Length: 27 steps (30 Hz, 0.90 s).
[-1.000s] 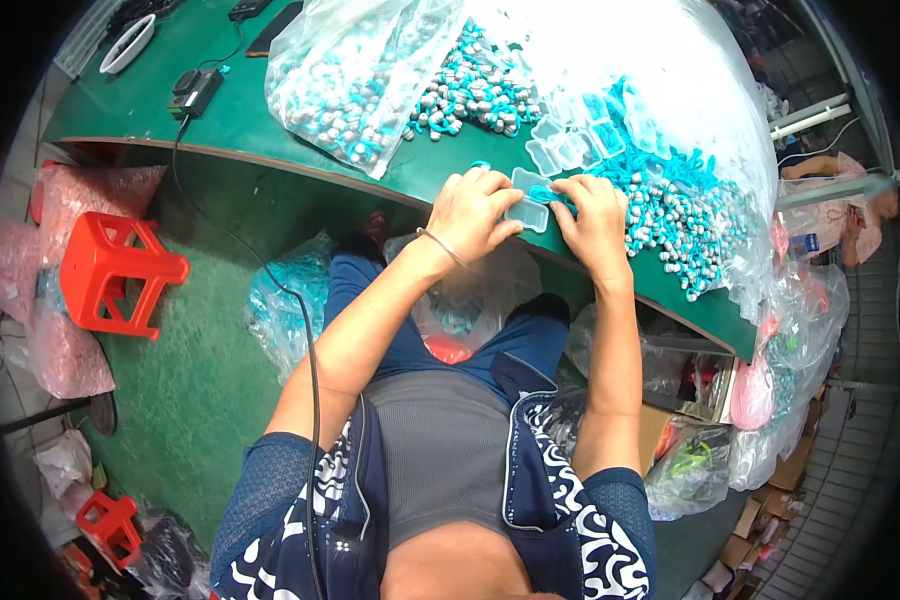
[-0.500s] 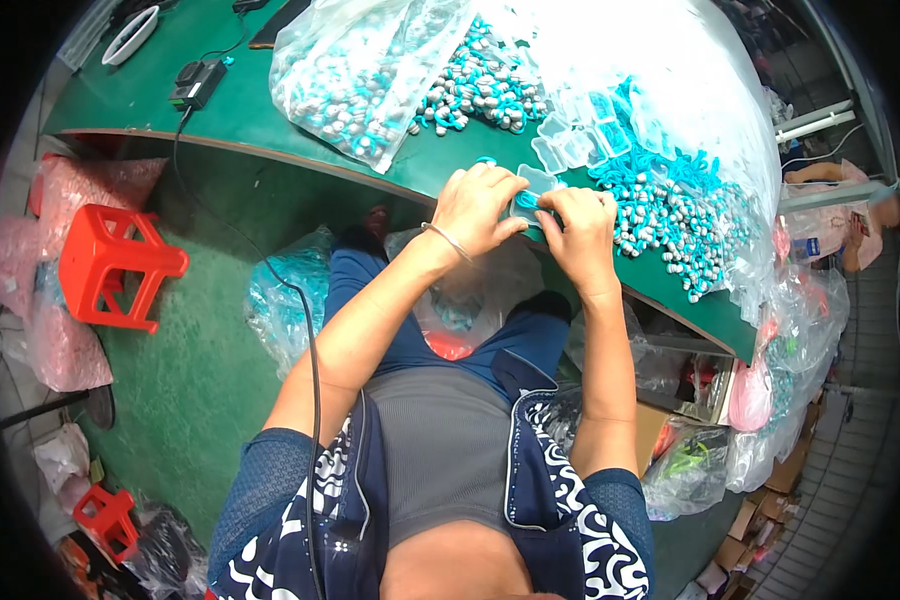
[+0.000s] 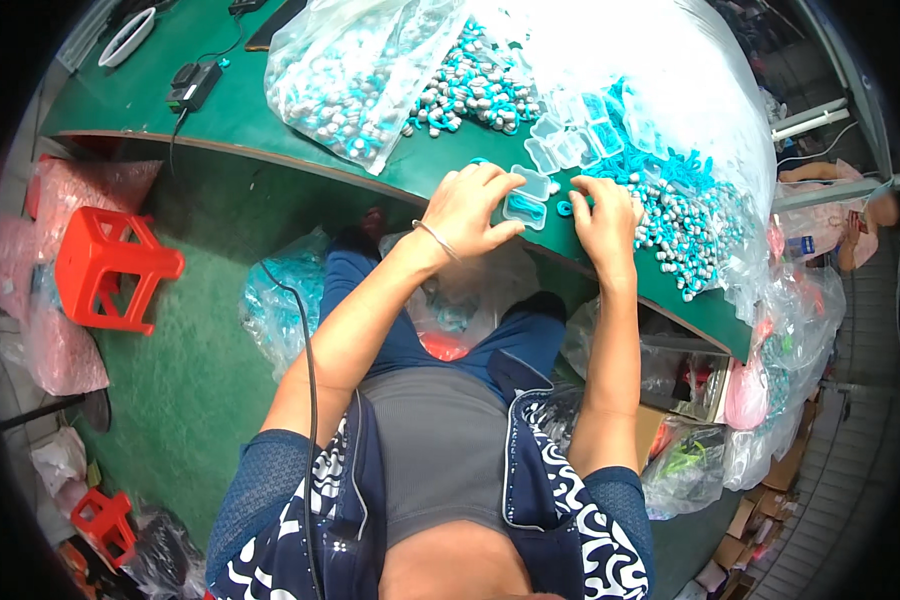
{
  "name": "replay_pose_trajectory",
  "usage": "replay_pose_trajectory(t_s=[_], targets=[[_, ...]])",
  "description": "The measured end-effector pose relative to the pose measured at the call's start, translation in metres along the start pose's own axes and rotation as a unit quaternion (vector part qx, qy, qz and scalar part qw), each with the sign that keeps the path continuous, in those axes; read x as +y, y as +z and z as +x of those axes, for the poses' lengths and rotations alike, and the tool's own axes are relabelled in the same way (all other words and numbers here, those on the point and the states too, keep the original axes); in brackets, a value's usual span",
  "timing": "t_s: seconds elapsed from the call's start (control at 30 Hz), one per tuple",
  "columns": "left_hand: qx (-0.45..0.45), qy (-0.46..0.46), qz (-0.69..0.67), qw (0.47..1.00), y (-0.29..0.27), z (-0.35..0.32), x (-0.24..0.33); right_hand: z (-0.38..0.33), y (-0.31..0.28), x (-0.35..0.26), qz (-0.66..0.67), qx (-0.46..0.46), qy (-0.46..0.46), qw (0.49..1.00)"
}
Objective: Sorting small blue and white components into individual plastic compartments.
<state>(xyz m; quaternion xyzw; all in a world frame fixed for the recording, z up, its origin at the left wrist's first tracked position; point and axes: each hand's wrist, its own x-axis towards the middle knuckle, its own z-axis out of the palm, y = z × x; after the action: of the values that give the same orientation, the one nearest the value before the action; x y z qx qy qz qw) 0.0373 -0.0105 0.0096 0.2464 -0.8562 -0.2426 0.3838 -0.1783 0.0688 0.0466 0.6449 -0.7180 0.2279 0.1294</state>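
The person's left hand (image 3: 470,212) was partly open beside a little clear box (image 3: 533,181). Its fingers and thumb were spread apart at the box's left side, and it was hard to tell if they gripped it. The box sat with its lid open near the edge of the green table (image 3: 240,115), between the two hands. A curled blue cord (image 3: 526,207) lay inside it.

The right hand (image 3: 607,225) was loosely curled just right of the box. A small blue piece (image 3: 565,208) was next to its thumb, but whether the hand had hold of it could not be seen.

More clear boxes (image 3: 562,145) lay farther back. A big heap of blue cords with silvery ends (image 3: 685,235) was on the right.
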Motion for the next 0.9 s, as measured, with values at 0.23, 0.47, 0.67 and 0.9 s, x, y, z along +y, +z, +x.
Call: replay_pose_trajectory(t_s=[0.23,0.47,0.67,0.9], targets=[[0.070,-0.075,0.086,0.991,-0.012,0.010,-0.022,0.010,0.017,-0.008,-0.022,-0.070,0.040,0.997],[0.025,-0.111,0.141,0.983,-0.006,0.017,-0.026,0.011,0.020,-0.007,0.048,-0.077,0.095,0.991],[0.064,-0.084,0.110,0.988,-0.001,0.020,-0.026,0.006,0.017,-0.004,-0.090,0.059,-0.019,0.994],[0.057,-0.067,0.114,0.990,-0.002,0.019,-0.027,-0.004,0.019,0.003,-0.003,-0.011,-0.036,0.999]])
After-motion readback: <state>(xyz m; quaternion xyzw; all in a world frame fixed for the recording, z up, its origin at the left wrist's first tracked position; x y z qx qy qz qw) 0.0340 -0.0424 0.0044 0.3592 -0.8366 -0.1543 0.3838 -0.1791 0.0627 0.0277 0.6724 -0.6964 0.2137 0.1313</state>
